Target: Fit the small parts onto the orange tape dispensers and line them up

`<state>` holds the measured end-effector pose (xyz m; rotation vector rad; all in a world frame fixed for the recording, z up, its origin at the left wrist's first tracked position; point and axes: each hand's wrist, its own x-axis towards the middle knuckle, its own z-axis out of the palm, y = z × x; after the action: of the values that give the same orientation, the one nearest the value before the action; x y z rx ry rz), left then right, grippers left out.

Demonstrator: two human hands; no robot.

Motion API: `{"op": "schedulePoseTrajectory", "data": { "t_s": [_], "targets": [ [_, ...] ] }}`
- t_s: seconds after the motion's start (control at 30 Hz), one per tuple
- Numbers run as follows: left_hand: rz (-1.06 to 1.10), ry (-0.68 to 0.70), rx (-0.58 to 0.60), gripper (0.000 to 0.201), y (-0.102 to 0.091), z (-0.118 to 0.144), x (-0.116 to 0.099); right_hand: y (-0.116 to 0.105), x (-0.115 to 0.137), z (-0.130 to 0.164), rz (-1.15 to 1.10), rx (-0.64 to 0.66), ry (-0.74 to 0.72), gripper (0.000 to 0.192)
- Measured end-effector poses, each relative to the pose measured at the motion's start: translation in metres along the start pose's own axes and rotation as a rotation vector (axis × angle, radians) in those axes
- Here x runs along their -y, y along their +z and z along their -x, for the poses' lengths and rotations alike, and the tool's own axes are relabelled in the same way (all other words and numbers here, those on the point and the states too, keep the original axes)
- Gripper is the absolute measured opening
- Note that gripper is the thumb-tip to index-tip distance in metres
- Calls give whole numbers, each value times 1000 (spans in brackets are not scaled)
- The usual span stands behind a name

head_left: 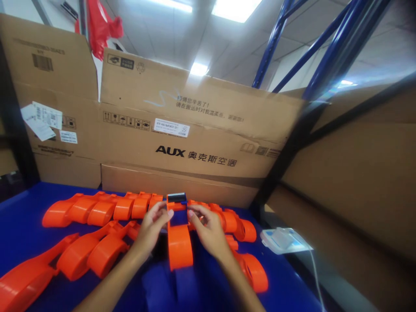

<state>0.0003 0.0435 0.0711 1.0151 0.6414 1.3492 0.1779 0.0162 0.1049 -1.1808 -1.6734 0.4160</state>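
Between my two hands stands an orange tape dispenser [180,247], its round body toward me and its dark-edged head pointing away. My left hand [152,226] grips its left side, thumb and fingers pressed near the head. From the right, my right hand [208,227] holds the opposite side with curled fingers. A dark blue part [178,217] shows in the frame of the dispenser between my thumbs. More orange dispensers lie on the blue surface around my hands, such as one on the left [105,255] and one on the right [255,271].
A row of orange dispensers [100,213] runs along the back of the blue tabletop [19,208]. Printed cardboard [201,117] walls the far side. A dark post [276,173] rises at the right, near a white plastic case [286,240] with a cord. A red bag [100,28] hangs upper left.
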Motion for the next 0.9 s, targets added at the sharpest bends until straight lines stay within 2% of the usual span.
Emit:
{"op": "schedulePoseTrajectory", "data": {
  "t_s": [0.1, 0.2, 0.33, 0.6, 0.9],
  "targets": [
    [-83, 33, 95, 43, -1, 0, 3, 3, -16, 1, -108, 80, 20, 31],
    [-160, 63, 143, 42, -1, 0, 6, 8, -24, 8, -165, 27, 20, 32],
    [-175, 89, 143, 41, 1, 0, 6, 16, -23, 13, -222, -12, 50, 32],
    [-198, 124, 150, 34, 4, 6, 0, 20, 1, 24, -271, 91, 54, 33],
    [-237, 113, 159, 41, 0, 4, 3, 26, -9, 28, -158, -11, 58, 35]
  ]
}}
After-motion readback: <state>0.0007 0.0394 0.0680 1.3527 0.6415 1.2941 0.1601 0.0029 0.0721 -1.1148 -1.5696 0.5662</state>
